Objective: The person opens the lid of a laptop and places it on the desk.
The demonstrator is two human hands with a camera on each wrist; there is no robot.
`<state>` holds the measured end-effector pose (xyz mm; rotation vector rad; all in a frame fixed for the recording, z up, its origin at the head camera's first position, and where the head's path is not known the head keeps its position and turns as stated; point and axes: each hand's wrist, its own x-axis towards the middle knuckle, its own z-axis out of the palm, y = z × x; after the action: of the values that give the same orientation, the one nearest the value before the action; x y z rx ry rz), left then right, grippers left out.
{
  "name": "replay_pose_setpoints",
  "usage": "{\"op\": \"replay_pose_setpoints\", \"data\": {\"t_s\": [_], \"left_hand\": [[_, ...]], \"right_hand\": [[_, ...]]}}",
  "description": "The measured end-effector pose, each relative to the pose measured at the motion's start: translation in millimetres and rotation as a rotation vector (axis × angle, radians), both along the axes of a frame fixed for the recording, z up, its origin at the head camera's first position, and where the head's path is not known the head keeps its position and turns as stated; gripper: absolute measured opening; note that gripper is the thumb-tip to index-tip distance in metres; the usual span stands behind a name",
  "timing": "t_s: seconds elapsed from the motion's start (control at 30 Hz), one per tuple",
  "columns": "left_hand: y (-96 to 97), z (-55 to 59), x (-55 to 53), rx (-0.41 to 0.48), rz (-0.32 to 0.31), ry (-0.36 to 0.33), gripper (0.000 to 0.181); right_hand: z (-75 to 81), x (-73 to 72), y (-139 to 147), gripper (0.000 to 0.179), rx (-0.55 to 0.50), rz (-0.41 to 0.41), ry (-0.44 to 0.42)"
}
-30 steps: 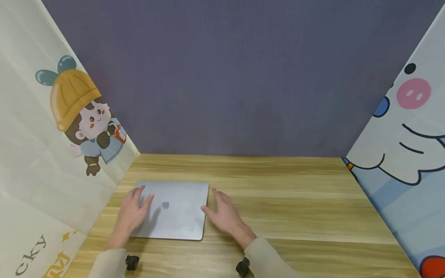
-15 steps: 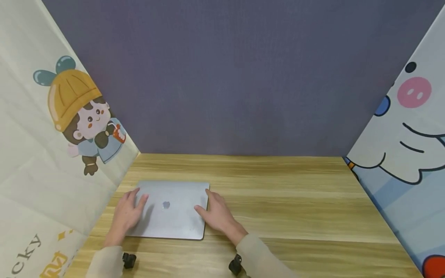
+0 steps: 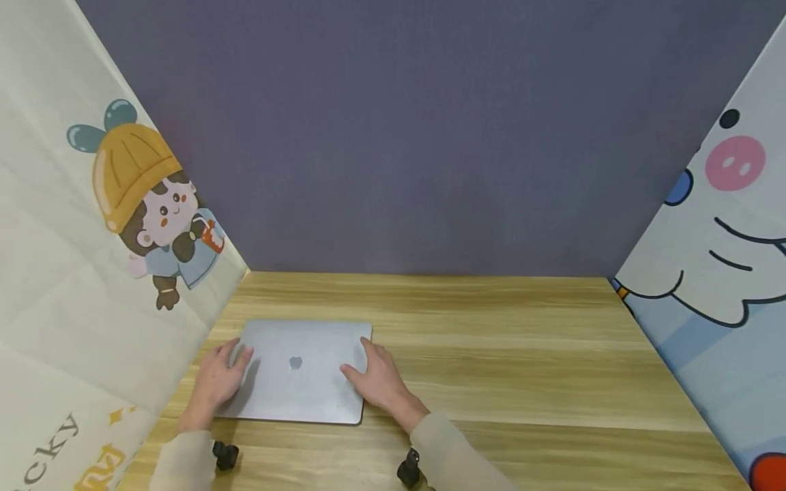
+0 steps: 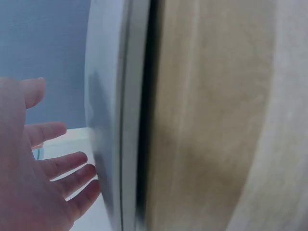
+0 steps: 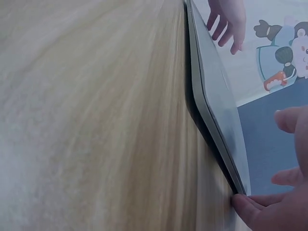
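A closed silver laptop [image 3: 301,392] lies flat on the wooden table, its lid with a dark apple logo facing up. My left hand [image 3: 216,378] is at its left edge, fingers spread and thumb above the lid. In the left wrist view the lower fingertips [image 4: 91,190] come up to the laptop's side; whether they touch it is unclear. My right hand [image 3: 382,382] is at the right edge. There the right wrist view shows lower fingers [image 5: 245,207] touching the laptop's side near a corner, while the thumb stays apart from the lid.
The wooden table [image 3: 503,361] stretches to the right of the laptop. Behind it rises a dark grey-blue panel [image 3: 424,136]. Cartoon-printed sheets stand at the left [image 3: 55,286] and right [image 3: 731,354]. A small black device [image 3: 225,455] sits at each wrist.
Both hands have shifted left. The right hand has come from beside the laptop to its right edge, and the left hand has drawn back from over the lid to the left edge.
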<state>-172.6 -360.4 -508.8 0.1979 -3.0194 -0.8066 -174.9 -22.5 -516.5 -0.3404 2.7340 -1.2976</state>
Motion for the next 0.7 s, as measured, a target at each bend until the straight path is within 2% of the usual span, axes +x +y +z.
{"op": "replay_pose_setpoints", "data": {"t_s": [0.2,0.43,0.7], "left_hand": [[-8.9,-5.1,-0.2,-0.008,-0.035,-0.049,0.076],[-13.7,-4.3,0.2,-0.03,-0.034,-0.073,0.077],[-20.4,-4.5,-5.4,-0.015,-0.013,-0.103,0.071]], "right_hand": [[-1.3,10.4,-13.4,0.074,-0.016,-0.038,-0.012],[-1.9,8.7,-24.8,0.073,-0.011,-0.073,-0.014],[-1.2,7.9,-33.9,0.076,0.003,-0.1,-0.035]]}}
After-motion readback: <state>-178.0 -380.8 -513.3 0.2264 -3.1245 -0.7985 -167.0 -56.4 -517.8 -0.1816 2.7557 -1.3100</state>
